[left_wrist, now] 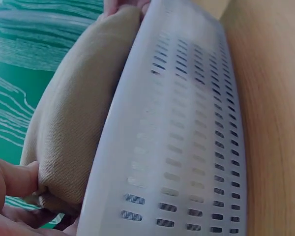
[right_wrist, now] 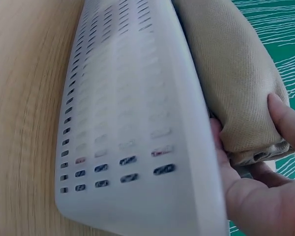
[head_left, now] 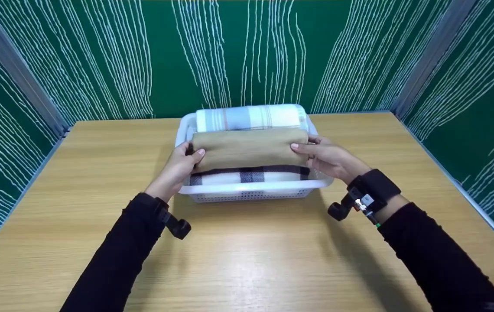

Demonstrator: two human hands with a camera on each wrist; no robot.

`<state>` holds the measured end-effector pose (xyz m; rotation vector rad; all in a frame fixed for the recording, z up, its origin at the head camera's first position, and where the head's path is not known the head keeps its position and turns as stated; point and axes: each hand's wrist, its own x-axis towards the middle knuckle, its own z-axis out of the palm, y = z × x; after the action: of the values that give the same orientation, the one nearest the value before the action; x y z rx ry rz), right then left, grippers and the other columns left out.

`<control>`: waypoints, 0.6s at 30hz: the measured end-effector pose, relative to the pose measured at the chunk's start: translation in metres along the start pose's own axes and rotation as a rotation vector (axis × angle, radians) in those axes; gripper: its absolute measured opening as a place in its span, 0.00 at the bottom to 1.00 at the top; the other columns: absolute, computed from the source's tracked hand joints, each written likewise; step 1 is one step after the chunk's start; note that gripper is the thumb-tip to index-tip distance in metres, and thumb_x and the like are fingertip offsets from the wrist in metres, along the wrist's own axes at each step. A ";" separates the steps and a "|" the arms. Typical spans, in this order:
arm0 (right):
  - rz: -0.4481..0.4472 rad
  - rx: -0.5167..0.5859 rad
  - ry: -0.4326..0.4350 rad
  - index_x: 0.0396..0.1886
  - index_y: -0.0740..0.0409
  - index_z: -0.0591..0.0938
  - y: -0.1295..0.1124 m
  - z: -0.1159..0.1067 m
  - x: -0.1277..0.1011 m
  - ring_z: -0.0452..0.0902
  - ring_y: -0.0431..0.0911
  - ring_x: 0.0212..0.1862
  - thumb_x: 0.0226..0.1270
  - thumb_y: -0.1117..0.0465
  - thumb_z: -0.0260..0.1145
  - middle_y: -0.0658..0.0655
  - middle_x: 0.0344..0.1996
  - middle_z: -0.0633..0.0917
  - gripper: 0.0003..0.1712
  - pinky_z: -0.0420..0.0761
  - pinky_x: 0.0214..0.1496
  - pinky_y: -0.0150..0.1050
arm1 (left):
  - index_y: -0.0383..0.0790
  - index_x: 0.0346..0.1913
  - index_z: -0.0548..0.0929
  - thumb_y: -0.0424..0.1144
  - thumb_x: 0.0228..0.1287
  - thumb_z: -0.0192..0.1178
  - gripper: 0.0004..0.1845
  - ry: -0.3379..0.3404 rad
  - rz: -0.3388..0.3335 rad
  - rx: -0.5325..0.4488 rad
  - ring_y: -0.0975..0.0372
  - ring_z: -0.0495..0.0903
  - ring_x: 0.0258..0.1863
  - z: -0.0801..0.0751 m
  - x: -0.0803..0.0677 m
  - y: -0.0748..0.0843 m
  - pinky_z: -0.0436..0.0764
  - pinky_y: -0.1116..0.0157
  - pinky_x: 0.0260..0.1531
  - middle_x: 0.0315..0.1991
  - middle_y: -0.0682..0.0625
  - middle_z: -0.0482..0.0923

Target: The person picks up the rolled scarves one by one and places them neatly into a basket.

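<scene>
A white perforated plastic basket (head_left: 251, 193) (left_wrist: 187, 147) (right_wrist: 132, 123) stands on the wooden table and holds folded cloths. A tan folded cloth (head_left: 249, 149) (left_wrist: 73, 123) (right_wrist: 236, 83) lies across the middle, above a dark-and-white plaid cloth (head_left: 247, 175) at the front. A pale striped cloth (head_left: 251, 117) sits at the back. My left hand (head_left: 182, 167) grips the tan cloth's left end, thumb on top. My right hand (head_left: 327, 156) grips its right end, thumb (right_wrist: 285, 118) pressed on the fabric.
The wooden table (head_left: 247, 260) has bare surface in front of the basket and to both sides. Green patterned walls (head_left: 247, 52) enclose the table on three sides, with grey metal posts (head_left: 13, 69) at the back corners.
</scene>
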<state>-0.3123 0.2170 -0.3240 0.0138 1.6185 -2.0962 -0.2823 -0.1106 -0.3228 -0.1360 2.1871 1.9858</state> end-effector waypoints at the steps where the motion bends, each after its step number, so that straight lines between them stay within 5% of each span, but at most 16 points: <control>1: -0.001 0.000 -0.001 0.62 0.58 0.64 0.000 0.000 0.000 0.75 0.49 0.53 0.65 0.69 0.63 0.57 0.54 0.74 0.28 0.73 0.57 0.42 | 0.31 0.71 0.56 0.33 0.74 0.45 0.26 0.002 -0.001 0.001 0.55 0.58 0.65 0.000 0.000 0.000 0.59 0.61 0.65 0.70 0.40 0.55; 8: 0.043 -0.009 0.055 0.66 0.57 0.61 -0.002 0.002 -0.002 0.68 0.52 0.58 0.62 0.67 0.67 0.59 0.59 0.68 0.36 0.72 0.60 0.43 | 0.35 0.73 0.52 0.36 0.73 0.48 0.31 0.018 -0.036 0.028 0.53 0.62 0.62 -0.005 -0.004 0.003 0.67 0.58 0.57 0.72 0.41 0.52; 18: 0.045 -0.085 0.064 0.72 0.59 0.53 -0.003 -0.001 -0.007 0.67 0.50 0.57 0.63 0.65 0.67 0.59 0.59 0.66 0.44 0.77 0.54 0.40 | 0.34 0.74 0.48 0.36 0.70 0.52 0.35 0.005 -0.017 0.059 0.50 0.62 0.65 -0.011 -0.011 -0.001 0.70 0.55 0.59 0.72 0.38 0.52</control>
<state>-0.3080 0.2209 -0.3194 0.0888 1.7281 -2.0107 -0.2722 -0.1223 -0.3204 -0.1510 2.2375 1.9118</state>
